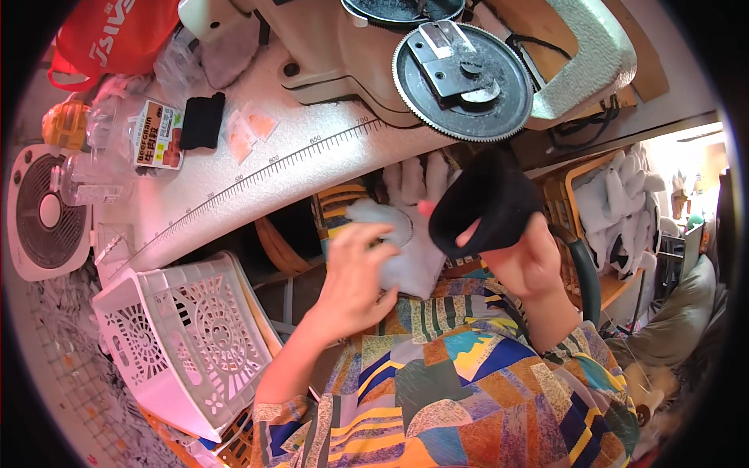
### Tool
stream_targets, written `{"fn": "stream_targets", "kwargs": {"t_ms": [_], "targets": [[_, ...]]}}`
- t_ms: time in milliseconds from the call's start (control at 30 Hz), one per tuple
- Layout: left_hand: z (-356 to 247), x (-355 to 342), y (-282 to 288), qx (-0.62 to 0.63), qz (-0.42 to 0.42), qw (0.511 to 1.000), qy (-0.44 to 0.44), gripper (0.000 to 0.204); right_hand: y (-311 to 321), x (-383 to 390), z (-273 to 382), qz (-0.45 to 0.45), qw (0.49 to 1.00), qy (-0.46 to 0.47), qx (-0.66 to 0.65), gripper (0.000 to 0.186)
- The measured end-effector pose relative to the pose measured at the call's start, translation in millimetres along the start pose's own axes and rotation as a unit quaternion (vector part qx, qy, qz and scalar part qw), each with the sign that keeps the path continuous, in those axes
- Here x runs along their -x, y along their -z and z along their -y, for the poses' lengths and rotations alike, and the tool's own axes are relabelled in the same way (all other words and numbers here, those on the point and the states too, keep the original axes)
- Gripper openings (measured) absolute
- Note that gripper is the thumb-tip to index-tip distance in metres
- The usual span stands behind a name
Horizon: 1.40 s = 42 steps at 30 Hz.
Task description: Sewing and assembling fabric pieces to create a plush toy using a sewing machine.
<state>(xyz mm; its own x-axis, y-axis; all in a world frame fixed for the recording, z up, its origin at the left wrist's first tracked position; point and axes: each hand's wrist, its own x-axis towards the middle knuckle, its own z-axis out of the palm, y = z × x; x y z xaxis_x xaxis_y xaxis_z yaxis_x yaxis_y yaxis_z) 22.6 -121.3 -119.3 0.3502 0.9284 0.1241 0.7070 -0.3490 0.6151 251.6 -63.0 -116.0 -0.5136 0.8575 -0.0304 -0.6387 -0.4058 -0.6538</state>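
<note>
My right hand (pixel 534 261) grips a black knit fabric tube (pixel 488 199). The tube is spread into a wide ring, and some of the fingers are inside or behind it. My left hand (pixel 351 269) is open with curved fingers apart and holds nothing. It hovers beside a pale, fluffy white piece (pixel 406 269) on my lap, left of the black tube. Above the tube, a round toothed metal disc (pixel 460 82) belongs to a machine mounted on the table.
The white table (pixel 257 183) has a printed ruler along its edge. On it lie a folded black cloth (pixel 203 121), a clear plastic jar (pixel 97 179) and a red bag (pixel 113 39). A white crate (pixel 187 335) and fan (pixel 51 210) stand left; a basket of white pieces (pixel 616 203) stands right.
</note>
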Motion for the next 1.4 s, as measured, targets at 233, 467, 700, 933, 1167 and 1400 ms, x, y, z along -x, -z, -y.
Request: {"fn": "stream_targets", "kwargs": {"t_ms": [233, 467, 700, 933, 1167, 1400], "targets": [[21.5, -3.7, -25.8, -0.038, -0.013, 0.998, -0.052, 0.039, -4.3, 18.9, 8.9, 0.096, 0.896, -0.005, 0.434, 0.102], [-29.9, -49.1, 25.8, -0.149, -0.163, 0.961, -0.165, 0.031, -36.8, -2.7, 3.4, 0.012, 0.726, 0.147, 0.672, 0.064], [-71.7, -29.2, 50.7, -0.089, -0.068, 0.982, -0.153, 0.032, -51.6, 3.0, 0.9, -0.068, 0.731, 0.176, 0.655, 0.055], [-67.6, -30.3, 65.9, -0.122, 0.022, 0.968, -0.216, 0.021, -60.9, 24.0, 7.8, -0.155, 0.833, 0.022, 0.531, 0.044], [-81.1, -37.7, 105.8, -0.172, 0.074, 0.945, -0.269, 0.016, -68.8, 22.6, 81.0, 0.126, 0.713, 0.241, 0.647, 0.094], [-62.1, -34.1, 88.4, -0.144, -0.006, 0.948, -0.284, 0.022, -62.2, -19.1, 67.8, 0.362, 0.592, 0.178, 0.697, 0.083]]}}
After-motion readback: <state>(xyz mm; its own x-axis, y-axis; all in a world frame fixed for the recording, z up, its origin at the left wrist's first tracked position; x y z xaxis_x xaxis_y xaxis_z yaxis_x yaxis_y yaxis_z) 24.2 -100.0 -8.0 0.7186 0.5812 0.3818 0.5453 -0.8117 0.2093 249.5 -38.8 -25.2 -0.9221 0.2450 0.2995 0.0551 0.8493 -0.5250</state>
